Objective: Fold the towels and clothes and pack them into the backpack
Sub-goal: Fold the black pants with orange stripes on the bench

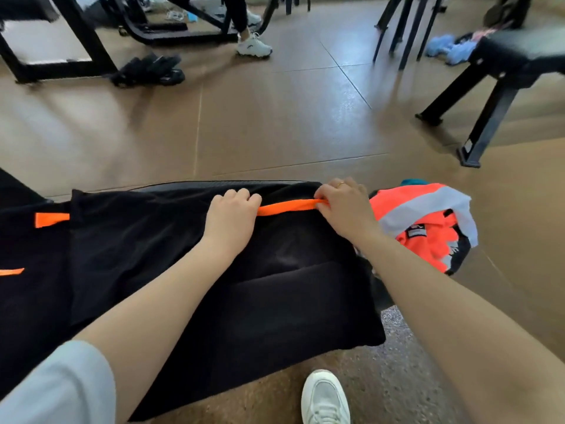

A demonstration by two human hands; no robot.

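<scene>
A black garment [189, 270] lay spread over a dark surface [214, 184], and everything else sat in relation to it. Near the garment's far edge ran an orange strip [287, 207]; the left hand [234, 214] was closed over the strip's left end and the right hand [345, 206], a ring on one finger, pinched its right end. Just beyond the garment's right edge sat a crumpled orange vest with grey bands [428, 223]. Below the garment's near edge a white shoe [325, 399] stood on speckled floor. Well beyond the far edge, across brown floor, stood a black bench [501, 75] and another person's white sneaker [253, 45].
</scene>
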